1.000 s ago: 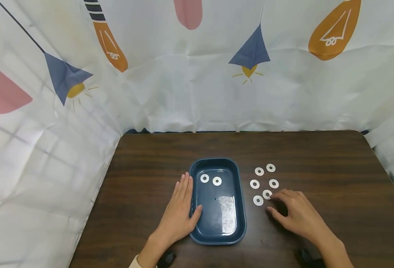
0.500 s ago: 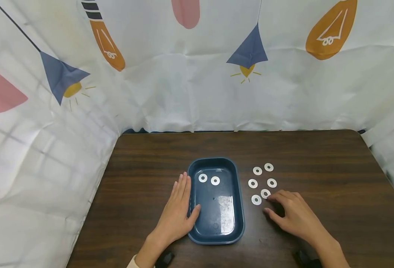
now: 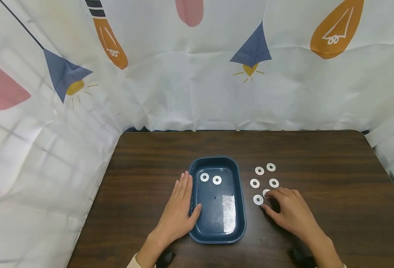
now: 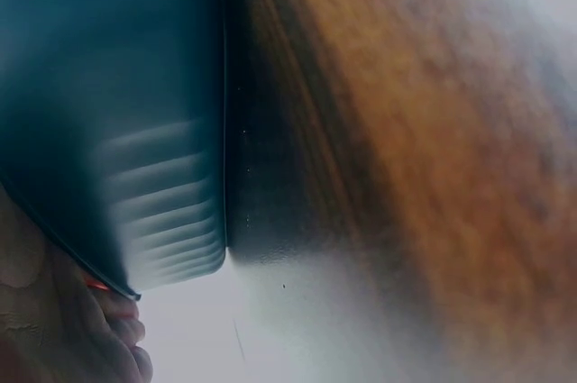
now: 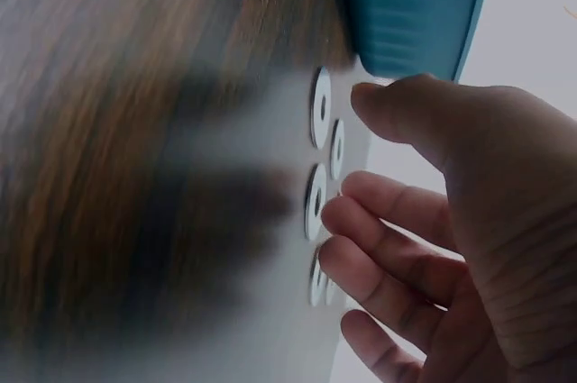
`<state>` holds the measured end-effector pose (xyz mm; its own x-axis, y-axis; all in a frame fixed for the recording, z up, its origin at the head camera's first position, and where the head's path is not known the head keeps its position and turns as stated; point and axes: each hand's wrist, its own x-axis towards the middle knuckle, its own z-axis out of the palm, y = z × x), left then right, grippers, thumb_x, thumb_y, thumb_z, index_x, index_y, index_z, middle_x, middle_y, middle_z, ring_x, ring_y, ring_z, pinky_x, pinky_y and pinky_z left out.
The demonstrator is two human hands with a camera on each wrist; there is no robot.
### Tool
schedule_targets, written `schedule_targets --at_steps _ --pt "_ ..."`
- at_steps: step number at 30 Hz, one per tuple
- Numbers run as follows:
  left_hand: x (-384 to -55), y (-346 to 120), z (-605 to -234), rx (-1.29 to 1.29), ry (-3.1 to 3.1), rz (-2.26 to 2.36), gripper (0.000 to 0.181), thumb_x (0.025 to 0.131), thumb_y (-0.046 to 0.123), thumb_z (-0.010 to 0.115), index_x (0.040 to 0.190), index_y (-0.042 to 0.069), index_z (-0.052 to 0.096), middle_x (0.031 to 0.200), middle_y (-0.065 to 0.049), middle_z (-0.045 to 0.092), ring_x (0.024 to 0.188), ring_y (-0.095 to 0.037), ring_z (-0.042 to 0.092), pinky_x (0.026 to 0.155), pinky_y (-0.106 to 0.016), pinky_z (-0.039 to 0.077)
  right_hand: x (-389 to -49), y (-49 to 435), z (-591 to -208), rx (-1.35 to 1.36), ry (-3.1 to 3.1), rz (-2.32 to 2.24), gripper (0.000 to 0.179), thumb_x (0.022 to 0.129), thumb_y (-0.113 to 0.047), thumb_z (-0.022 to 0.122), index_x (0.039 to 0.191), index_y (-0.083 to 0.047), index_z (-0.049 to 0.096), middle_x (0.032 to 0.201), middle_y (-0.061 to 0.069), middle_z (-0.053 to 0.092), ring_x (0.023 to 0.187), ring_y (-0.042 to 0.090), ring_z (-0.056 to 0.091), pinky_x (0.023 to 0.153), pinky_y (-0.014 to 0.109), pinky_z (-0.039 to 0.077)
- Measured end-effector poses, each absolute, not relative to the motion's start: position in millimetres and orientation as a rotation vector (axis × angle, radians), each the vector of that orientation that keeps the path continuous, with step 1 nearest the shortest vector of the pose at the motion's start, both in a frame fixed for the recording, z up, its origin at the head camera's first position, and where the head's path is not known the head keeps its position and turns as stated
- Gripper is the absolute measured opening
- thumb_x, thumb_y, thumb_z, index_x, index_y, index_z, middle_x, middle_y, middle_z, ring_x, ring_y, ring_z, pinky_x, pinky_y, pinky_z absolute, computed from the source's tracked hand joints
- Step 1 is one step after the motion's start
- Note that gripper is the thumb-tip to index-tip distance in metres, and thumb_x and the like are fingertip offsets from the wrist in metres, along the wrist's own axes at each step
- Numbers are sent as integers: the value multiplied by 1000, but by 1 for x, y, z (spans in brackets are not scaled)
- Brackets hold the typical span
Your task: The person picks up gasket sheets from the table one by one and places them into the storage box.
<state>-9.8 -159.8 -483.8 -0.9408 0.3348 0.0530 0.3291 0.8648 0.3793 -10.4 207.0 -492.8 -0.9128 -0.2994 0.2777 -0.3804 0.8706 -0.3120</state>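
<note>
A dark blue tray (image 3: 207, 223) lies on the table with two white flat washers (image 3: 217, 180) inside near its far end. Along the tray's left rim rests my left hand (image 3: 173, 216), fingers straight and thumb over the edge. My right hand (image 3: 294, 214) hovers low to the right of the tray. Its fingertips partly cover one washer (image 3: 265, 192), while the thumb stays apart from the fingers, close to a second washer (image 3: 258, 200). In the right wrist view the fingers (image 5: 356, 261) are loosely bent beside the washer (image 5: 314, 203).
Several more washers lie behind the right hand, among them a left one (image 3: 255, 183) and a far one (image 3: 271, 167). The dark brown wooden table (image 3: 143, 167) extends around the tray. A white curtain (image 3: 170, 89) with lamp prints hangs behind it.
My right hand has shifted slightly left, and its fingertips now overlap the washer that was more exposed before. The left hand and the tray keep their places.
</note>
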Motion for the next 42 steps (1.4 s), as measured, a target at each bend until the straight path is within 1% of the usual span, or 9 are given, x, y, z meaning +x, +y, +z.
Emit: schedule_targets --at_steps 6,12,20,25,30,33,37,40,42 --pt "-12 -159 -483 561 3019 612 91 102 41 61 170 5 13 181 -11 6 169 -23 2 134 -55 22 -14 199 -494 520 -2856 510 34 78 -31 91 101 -11 77 98 4 78 97 28 74 86 52 54" --pt "-10 -159 -484 555 3034 610 91 101 42 63 169 4 16 180 -13 11 169 -26 8 133 -56 24 -14 193 -494 497 -2892 471 36 78 -35 91 101 -11 76 95 4 75 90 26 72 85 50 53" --pt "-10 -159 -483 558 3021 607 92 101 43 62 170 6 13 181 -6 2 169 -23 5 134 -54 23 -15 188 -492 421 -2924 453 32 77 -27 92 98 -9 76 95 6 76 88 28 73 83 51 53" --pt "-9 -159 -484 532 3027 609 94 100 43 64 170 7 14 181 -11 10 169 -23 6 133 -55 24 -17 185 -490 412 -2945 449 25 77 -24 92 90 -11 75 86 2 74 80 22 69 80 50 52" --pt "-10 -158 -484 535 3035 622 94 99 42 66 170 6 16 181 -12 11 169 -25 9 133 -55 25 -20 185 -489 416 -2954 439 23 77 -25 91 86 -12 74 80 -1 69 74 18 64 79 49 53" --pt "-10 -157 -483 532 3027 625 93 100 42 65 170 7 15 181 -11 10 169 -24 7 134 -52 21 -21 185 -489 424 -2942 418 23 76 -27 90 81 -14 71 77 -3 65 71 16 61 79 48 54" --pt "-8 -158 -483 523 3016 624 92 101 43 63 170 7 14 181 -11 9 169 -22 4 137 -39 7 -24 184 -489 442 -2940 382 25 74 -28 87 73 -17 64 71 -6 57 67 14 53 79 47 53" --pt "-7 -159 -484 529 3021 637 92 101 42 63 170 6 15 181 -11 9 169 -23 4 136 -31 -2 -26 183 -488 447 -2950 373 25 74 -28 86 71 -17 64 71 -6 56 66 13 51 79 46 54" --pt "-7 -159 -485 543 3031 637 91 101 41 63 170 6 15 181 -11 8 169 -25 6 136 -30 -3 -27 183 -487 439 -2969 380 24 73 -29 86 73 -16 65 71 -6 56 66 13 51 79 46 54"
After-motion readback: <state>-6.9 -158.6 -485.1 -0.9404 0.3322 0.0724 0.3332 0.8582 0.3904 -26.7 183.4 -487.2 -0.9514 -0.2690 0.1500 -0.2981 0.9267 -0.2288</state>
